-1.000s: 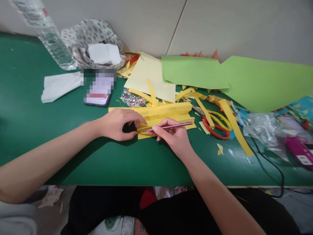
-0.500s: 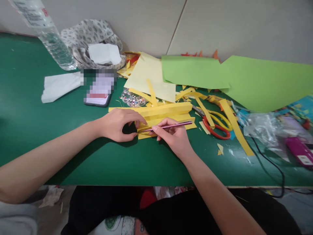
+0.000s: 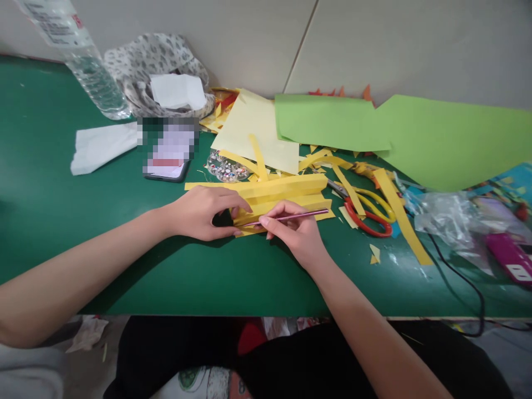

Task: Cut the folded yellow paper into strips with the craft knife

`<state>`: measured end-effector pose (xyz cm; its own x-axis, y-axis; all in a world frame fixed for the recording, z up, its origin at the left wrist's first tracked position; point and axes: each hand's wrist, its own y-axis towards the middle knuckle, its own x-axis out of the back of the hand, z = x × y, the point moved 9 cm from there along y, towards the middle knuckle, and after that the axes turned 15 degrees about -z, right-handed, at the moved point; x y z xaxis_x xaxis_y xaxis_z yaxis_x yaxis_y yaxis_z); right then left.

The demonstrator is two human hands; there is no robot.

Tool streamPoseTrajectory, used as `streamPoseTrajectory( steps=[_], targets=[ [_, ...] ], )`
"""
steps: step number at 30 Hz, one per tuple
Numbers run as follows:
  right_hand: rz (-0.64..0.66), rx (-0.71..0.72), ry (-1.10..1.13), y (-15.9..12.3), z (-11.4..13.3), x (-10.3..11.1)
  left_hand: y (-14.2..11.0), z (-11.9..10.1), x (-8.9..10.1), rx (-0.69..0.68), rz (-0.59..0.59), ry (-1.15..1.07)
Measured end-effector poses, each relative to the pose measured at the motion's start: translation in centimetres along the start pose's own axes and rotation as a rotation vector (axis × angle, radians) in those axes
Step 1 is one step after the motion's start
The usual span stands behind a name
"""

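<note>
A sheet of yellow paper (image 3: 286, 189) with pleat-like folds lies on the green table in front of me. My left hand (image 3: 208, 212) bears on its left end, thumb at the near edge and fingers curled over the folds, with a gap between thumb and forefinger. Pinched in my right hand (image 3: 291, 224) is a slim pink metallic pen (image 3: 310, 213). Its tip meets the paper close to my left thumb, and its back end slopes up to the right. Right of the paper lie scissors (image 3: 369, 221) with red and yellow handles.
Yellow strips (image 3: 403, 216) and scraps surround the scissors. Green sheets (image 3: 449, 138) and a pale yellow sheet (image 3: 257, 127) lie behind. At left are a phone (image 3: 170, 152), a tissue (image 3: 103, 147), a water bottle (image 3: 91, 72) and a patterned cloth bag (image 3: 153, 52). A black cable (image 3: 461, 277) runs right.
The pen has slid slightly to the right along the paper, and its back end sits a little lower. My left thumb has shifted slightly right.
</note>
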<state>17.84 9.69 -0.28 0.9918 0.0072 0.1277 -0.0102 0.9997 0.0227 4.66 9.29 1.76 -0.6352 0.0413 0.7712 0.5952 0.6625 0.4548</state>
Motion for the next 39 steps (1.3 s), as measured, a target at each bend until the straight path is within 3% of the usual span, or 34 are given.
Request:
streamPoseTrajectory(
  steps=[8, 39],
  targets=[
    [-0.046, -0.022, 0.027, 0.10, -0.23, 0.44, 0.02, -0.03, 0.00, -0.012, -0.004, 0.015],
    [0.006, 0.009, -0.004, -0.26, -0.06, -0.13, 0.04, -0.09, 0.07, -0.007, -0.005, -0.007]
  ],
)
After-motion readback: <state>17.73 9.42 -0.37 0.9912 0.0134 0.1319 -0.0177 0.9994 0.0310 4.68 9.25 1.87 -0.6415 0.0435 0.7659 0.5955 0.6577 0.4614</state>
